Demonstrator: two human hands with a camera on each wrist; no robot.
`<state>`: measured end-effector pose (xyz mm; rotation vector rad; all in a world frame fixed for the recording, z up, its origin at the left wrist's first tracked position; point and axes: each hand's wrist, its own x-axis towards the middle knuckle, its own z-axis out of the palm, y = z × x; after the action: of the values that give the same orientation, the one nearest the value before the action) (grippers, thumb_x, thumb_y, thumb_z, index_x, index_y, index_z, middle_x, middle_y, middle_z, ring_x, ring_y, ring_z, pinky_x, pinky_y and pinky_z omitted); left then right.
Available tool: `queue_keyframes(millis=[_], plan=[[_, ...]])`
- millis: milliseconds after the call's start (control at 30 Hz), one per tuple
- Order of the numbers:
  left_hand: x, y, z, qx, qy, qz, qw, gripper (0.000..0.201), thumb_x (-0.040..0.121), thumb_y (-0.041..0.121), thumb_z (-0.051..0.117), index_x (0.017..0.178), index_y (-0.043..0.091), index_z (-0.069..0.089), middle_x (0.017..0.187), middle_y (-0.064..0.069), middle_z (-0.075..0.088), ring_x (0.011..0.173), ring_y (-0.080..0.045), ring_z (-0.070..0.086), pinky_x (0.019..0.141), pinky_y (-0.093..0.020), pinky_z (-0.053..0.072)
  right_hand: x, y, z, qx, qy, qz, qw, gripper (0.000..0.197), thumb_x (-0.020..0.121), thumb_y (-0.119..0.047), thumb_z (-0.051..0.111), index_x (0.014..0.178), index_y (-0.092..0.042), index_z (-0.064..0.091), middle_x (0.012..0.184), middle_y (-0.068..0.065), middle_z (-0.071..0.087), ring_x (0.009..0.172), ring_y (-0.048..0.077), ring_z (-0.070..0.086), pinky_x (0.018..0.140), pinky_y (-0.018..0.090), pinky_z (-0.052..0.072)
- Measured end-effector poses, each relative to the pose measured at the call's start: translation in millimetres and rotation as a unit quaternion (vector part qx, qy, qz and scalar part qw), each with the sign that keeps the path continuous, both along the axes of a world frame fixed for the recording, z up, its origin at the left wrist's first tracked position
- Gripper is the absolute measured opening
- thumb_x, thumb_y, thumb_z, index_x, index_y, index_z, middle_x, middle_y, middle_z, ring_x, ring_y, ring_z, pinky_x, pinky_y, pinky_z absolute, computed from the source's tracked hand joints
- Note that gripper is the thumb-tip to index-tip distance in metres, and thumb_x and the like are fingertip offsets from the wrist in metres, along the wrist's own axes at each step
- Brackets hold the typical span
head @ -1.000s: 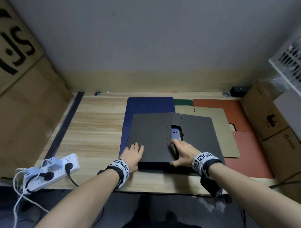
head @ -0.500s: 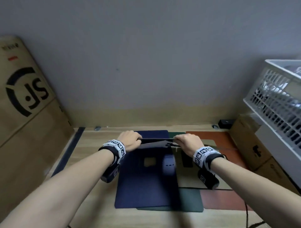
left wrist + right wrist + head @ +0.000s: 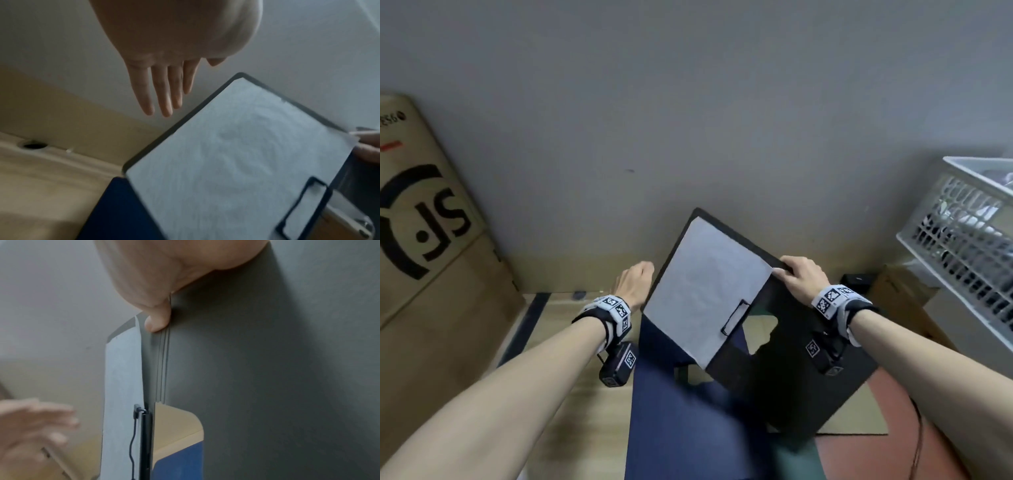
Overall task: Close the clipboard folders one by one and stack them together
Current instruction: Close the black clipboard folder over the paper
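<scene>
My right hand (image 3: 796,274) grips a black clipboard folder (image 3: 801,387) at the top of its fold and holds it up, tilted, above the table. It hangs open: one panel carries white paper (image 3: 705,291) under a clip, the other drops to the right. In the right wrist view my thumb (image 3: 158,318) pinches the black folder (image 3: 267,386) at the fold. My left hand (image 3: 635,282) is free just left of the folder, its fingers (image 3: 162,91) straight and touching nothing. A blue folder (image 3: 688,428) lies flat on the table below.
Green (image 3: 798,459), tan (image 3: 859,418) and red-brown (image 3: 893,455) folders lie overlapping under and right of the blue one. A large cardboard box (image 3: 431,240) stands at the left, a white crate (image 3: 962,246) and boxes (image 3: 904,294) at the right. The wall is close behind.
The black folder has come up off the table and swung open, showing its paper. My left hand has let go of it; my right hand alone holds it.
</scene>
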<state>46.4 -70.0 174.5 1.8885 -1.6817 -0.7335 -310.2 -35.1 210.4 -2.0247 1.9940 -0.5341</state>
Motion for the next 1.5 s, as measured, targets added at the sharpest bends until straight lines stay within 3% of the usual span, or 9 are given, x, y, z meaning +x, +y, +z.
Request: queue_keyframes(millis=[167,333,500,700,833,900,1200,1333,1500], plan=[[5,14,-69,0.221,0.019,-0.026,0.975,0.058,0.099,0.051,0.028,0.082,0.008,0.064,0.070,-0.009,0.068,0.079,-0.032,0.067,0.073,-0.029,0.047,7,-7,-28,-0.005,-0.094,-0.042,0.995,0.038,0.094,-0.032,0.058,0.061,-0.024,0.041,0.062,-0.002,0.049,0.069,0.029,0.048,0.065,0.039,0.038],[-4,25,-123,0.302,0.051,-0.048,0.951,0.067,0.094,0.067,0.024,0.118,0.011,0.053,0.096,-0.012,0.072,0.072,-0.025,0.066,0.072,-0.031,0.049,17,-3,-49,-0.009,-0.165,-0.062,0.984,0.030,0.093,-0.024,0.059,0.071,-0.003,0.056,0.070,0.016,0.061,0.066,0.024,0.050,0.064,0.040,0.042],[-14,22,-142,0.240,0.216,0.031,0.946,0.067,0.094,0.052,0.051,0.130,-0.004,0.040,0.128,-0.018,0.051,0.112,-0.033,0.057,0.082,-0.041,0.056,19,12,-75,-0.011,-0.209,-0.126,0.970,0.026,0.094,-0.021,0.058,0.089,0.004,0.066,0.086,0.017,0.069,0.079,0.029,0.060,0.074,0.040,0.047],[-16,6,-115,0.033,0.305,0.067,0.950,0.049,0.078,0.058,0.056,0.094,0.012,0.046,0.091,-0.005,0.047,0.082,-0.018,0.044,0.074,-0.034,0.038,4,36,-139,0.185,-0.206,-0.196,0.941,0.051,0.092,-0.047,0.053,0.079,0.002,0.059,0.077,0.013,0.061,0.074,0.027,0.058,0.072,0.048,0.050],[-25,-12,-91,-0.027,0.202,0.022,0.979,0.023,0.097,0.026,0.054,0.092,0.007,0.044,0.085,-0.006,0.038,0.077,-0.019,0.033,0.061,-0.024,0.032,-1,47,-157,0.286,-0.276,-0.225,0.890,0.015,0.098,-0.018,0.049,0.102,-0.004,0.054,0.090,0.013,0.061,0.076,0.024,0.059,0.064,0.035,0.047],[-26,-22,-88,-0.029,0.133,-0.023,0.990,0.028,0.096,0.034,0.053,0.094,0.007,0.045,0.082,-0.007,0.045,0.075,-0.022,0.038,0.066,-0.033,0.036,-15,42,-156,0.210,-0.300,-0.300,0.881,0.031,0.096,-0.006,0.047,0.127,-0.004,0.047,0.118,0.016,0.059,0.095,0.029,0.058,0.076,0.038,0.048],[-89,-29,-59,0.032,-0.047,-0.347,0.936,0.022,0.089,0.052,0.049,0.091,0.031,0.047,0.088,-0.001,0.062,0.083,-0.028,0.061,0.076,-0.041,0.049,-25,7,-106,-0.059,-0.063,-0.041,0.995,0.071,0.086,-0.032,0.066,0.146,-0.010,0.033,0.155,0.008,0.028,0.144,0.022,0.024,0.117,0.035,0.020],[-129,-17,-62,-0.012,-0.165,-0.420,0.892,0.027,0.092,0.051,0.051,0.101,0.025,0.052,0.080,0.000,0.061,0.077,-0.026,0.056,0.064,-0.036,0.037,-13,0,-118,0.001,0.071,0.118,0.990,0.069,0.077,-0.058,0.062,0.134,-0.022,0.051,0.142,-0.002,0.051,0.138,0.016,0.036,0.120,0.041,0.014],[-137,-14,-83,-0.025,-0.158,-0.367,0.916,0.030,0.095,0.039,0.051,0.123,0.028,0.053,0.115,0.005,0.065,0.106,-0.019,0.058,0.081,-0.035,0.047,-34,-7,-156,0.075,0.050,0.094,0.992,0.064,0.073,-0.064,0.066,0.119,-0.020,0.060,0.118,-0.002,0.067,0.113,0.021,0.056,0.108,0.034,0.028]])
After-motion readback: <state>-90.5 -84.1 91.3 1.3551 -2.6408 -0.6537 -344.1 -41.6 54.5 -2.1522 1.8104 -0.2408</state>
